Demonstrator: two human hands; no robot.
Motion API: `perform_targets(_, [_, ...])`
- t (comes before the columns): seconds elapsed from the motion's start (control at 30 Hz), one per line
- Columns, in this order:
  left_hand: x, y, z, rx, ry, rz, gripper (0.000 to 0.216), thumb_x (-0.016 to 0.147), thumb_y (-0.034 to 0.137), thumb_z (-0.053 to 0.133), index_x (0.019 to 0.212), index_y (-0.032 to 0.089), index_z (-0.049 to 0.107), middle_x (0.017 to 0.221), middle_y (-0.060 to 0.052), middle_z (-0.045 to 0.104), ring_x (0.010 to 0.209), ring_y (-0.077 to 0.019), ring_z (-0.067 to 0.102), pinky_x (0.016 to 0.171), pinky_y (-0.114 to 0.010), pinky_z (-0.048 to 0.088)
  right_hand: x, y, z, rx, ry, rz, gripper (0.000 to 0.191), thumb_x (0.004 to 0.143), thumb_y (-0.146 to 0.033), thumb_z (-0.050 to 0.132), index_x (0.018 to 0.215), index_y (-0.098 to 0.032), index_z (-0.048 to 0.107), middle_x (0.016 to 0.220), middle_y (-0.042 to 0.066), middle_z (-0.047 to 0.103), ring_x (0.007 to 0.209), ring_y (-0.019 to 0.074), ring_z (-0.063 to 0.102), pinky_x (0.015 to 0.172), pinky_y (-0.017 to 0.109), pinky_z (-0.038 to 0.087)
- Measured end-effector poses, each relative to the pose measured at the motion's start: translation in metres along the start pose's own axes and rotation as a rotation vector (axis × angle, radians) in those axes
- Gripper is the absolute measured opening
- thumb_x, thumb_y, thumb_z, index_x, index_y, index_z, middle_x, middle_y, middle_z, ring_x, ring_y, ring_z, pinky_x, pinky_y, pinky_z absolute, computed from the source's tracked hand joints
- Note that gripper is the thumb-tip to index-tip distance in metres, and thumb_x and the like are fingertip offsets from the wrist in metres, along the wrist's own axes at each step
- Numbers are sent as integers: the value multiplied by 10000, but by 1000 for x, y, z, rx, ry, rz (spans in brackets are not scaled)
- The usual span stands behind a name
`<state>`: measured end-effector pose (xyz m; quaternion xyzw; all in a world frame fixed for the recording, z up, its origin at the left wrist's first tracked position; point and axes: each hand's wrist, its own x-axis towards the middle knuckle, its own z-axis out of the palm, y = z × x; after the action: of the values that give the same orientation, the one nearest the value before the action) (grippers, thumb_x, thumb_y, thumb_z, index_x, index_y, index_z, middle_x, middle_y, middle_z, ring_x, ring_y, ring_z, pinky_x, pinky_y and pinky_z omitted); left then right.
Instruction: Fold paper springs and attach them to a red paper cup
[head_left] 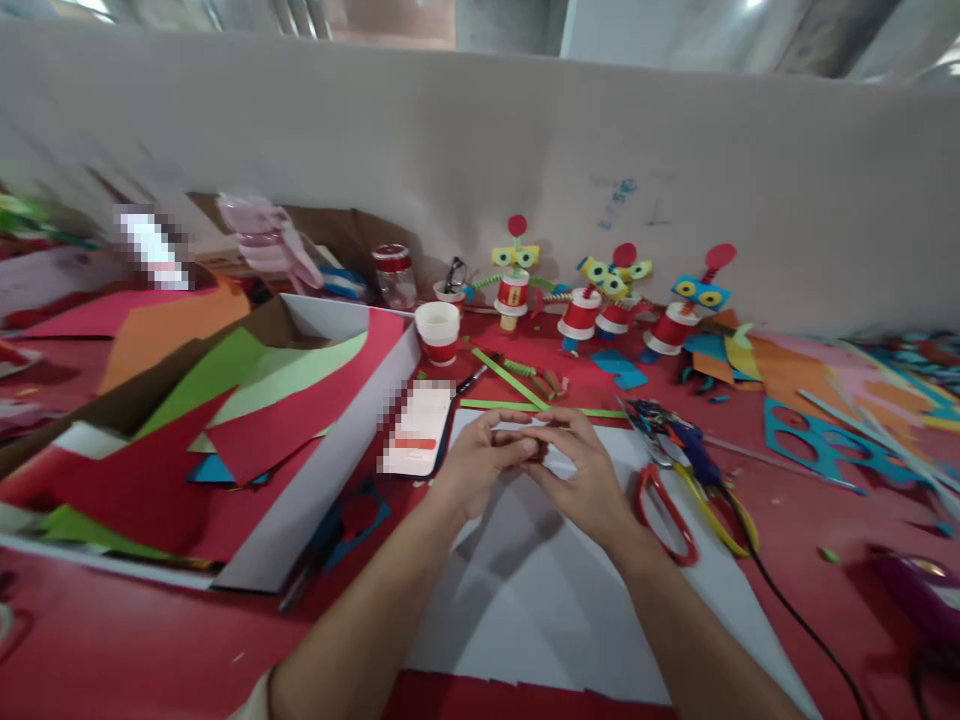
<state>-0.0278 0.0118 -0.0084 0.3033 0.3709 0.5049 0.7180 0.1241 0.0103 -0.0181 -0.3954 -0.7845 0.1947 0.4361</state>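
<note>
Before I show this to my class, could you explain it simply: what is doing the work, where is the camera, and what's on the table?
There is no machine here: a person works with two bare hands. The only picture comes from a camera worn on that person's head, looking forward and down.

The left hand and right hand meet above a large white sheet on a red tabletop. Something small and dark seems pinched between their fingertips, but it is too hidden to name.

To the left sits an open white cardboard box holding coloured paper sheets, with a lit smartphone beside it. Farther back, four red-and-white cup figures with round eyes stand near a pale wall.
</note>
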Motion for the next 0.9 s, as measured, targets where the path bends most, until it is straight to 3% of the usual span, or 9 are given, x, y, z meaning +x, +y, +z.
perform_targets(0.1, [0, 2, -1, 43, -20, -39, 438, 570, 168, 842, 937, 154, 602, 702, -18, 706, 654, -119, 646, 632, -224, 475, 1, 0, -1, 12, 15, 22, 257, 791, -122, 642, 992, -271, 698, 1106, 64, 569, 1024, 211, 567, 884, 379, 493])
perform_targets(0.3, [-2, 5, 2, -7, -56, -112, 328, 665, 326, 803, 881, 163, 618, 758, 2, 673, 715, -133, 653, 788, -332, 530, 0, 4, 1, -10, 87, 8, 294, 825, -57, 519, 998, -235, 677, 1018, 60, 687, 995, 207, 603, 893, 391, 490])
perform_targets(0.47, [-3, 2, 4, -3, -94, -120, 347, 669, 273, 806, 952, 165, 635, 837, -25, 699, 777, -147, 665, 814, -323, 523, -2, 3, 0, -43, 104, 37, 334, 800, -24, 476, 975, -210, 691, 999, 64, 720, 967, 196, 639, 866, 356, 513])
perform_targets(0.77, [-2, 1, 3, -23, -44, -78, 406, 589, 167, 835, 943, 156, 635, 671, 17, 662, 589, -93, 599, 679, -250, 493, 0, -3, 1, -21, 116, -8, 273, 820, -78, 549, 935, -251, 726, 955, 36, 737, 936, 199, 655, 859, 372, 522])
perform_targets(0.9, [-1, 3, 1, 69, -6, -32, 453, 558, 179, 846, 945, 161, 610, 672, 4, 679, 617, -118, 624, 635, -235, 466, 1, -3, 3, 49, 90, 55, 358, 786, -76, 606, 1078, -270, 683, 1063, 45, 708, 1004, 200, 633, 890, 383, 513])
